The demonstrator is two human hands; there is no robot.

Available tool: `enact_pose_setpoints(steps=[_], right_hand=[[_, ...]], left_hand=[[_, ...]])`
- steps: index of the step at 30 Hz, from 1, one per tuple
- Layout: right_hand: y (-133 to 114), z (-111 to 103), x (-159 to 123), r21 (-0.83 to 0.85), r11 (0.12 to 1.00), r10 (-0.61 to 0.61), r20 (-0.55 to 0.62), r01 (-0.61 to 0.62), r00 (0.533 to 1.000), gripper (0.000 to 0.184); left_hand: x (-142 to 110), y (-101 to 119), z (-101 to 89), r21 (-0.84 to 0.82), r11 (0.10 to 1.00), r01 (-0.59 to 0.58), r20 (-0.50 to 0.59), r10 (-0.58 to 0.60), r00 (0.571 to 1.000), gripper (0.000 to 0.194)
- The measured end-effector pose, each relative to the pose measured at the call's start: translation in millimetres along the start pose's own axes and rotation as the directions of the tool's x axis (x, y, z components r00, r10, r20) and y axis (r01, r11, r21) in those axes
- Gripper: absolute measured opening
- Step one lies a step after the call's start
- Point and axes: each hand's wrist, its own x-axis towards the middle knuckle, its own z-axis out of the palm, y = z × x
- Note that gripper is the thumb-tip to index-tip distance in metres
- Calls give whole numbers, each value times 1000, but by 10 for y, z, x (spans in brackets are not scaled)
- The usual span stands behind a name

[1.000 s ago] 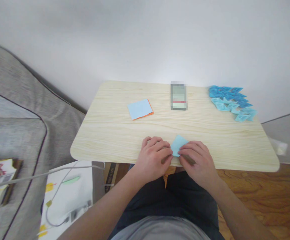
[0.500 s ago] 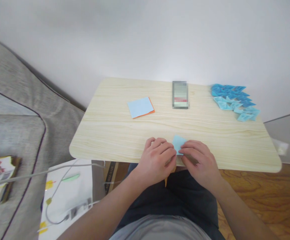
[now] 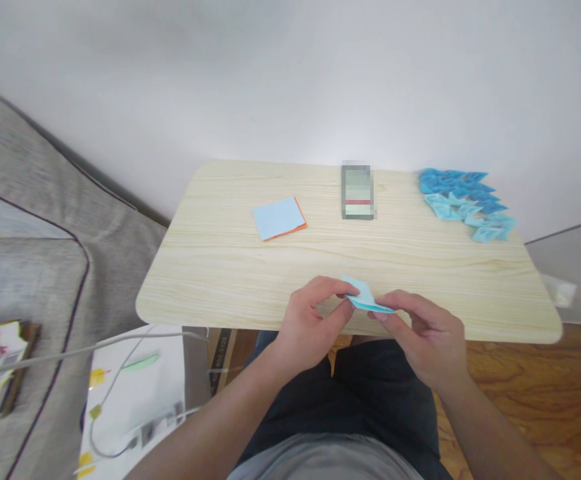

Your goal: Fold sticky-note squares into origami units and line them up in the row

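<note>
A small folded sheet of light blue paper (image 3: pixel 363 293) is held near the front edge of the wooden table (image 3: pixel 210 267). My left hand (image 3: pixel 315 320) pinches its left side between thumb and index finger. On the right side, my right hand (image 3: pixel 425 333) pinches it between thumb and fingers. The paper's layers part slightly along the edge facing me. Farther back lies a stack of light blue paper (image 3: pixel 279 218) with orange showing beneath it.
A phone with a blurred screen (image 3: pixel 357 192) lies at the back middle. Several folded blue paper pieces (image 3: pixel 460 187) and light blue ones (image 3: pixel 493 228) sit at the back right. A grey sofa (image 3: pixel 30 280) stands left; cables cross a white surface (image 3: pixel 120 393) below.
The paper has turned and tilted, so its layered edge shows. My right hand has shifted right and opened its grip outward; my left fingers now pinch the paper visibly.
</note>
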Motion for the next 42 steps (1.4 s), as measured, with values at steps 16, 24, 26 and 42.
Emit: enact_pose_setpoints(steps=[16, 24, 26, 42], right_hand=[[-152, 128, 58, 301, 951, 92, -45, -74, 995, 18], [-238, 188, 67, 326, 942, 133, -161, -75, 978, 9], [-239, 181, 56, 302, 951, 112, -156, -60, 981, 9], [-455, 136, 97, 427, 899, 151, -97, -96, 984, 8]], left_hand=[[-48, 75, 21, -183, 975, -124, -88, 109, 990, 11], [-82, 100, 65, -211, 971, -115, -122, 91, 988, 14], [-86, 112, 67, -225, 968, -108, -160, 73, 984, 17], [-90, 231, 72, -359, 933, 3, -119, -49, 992, 6]])
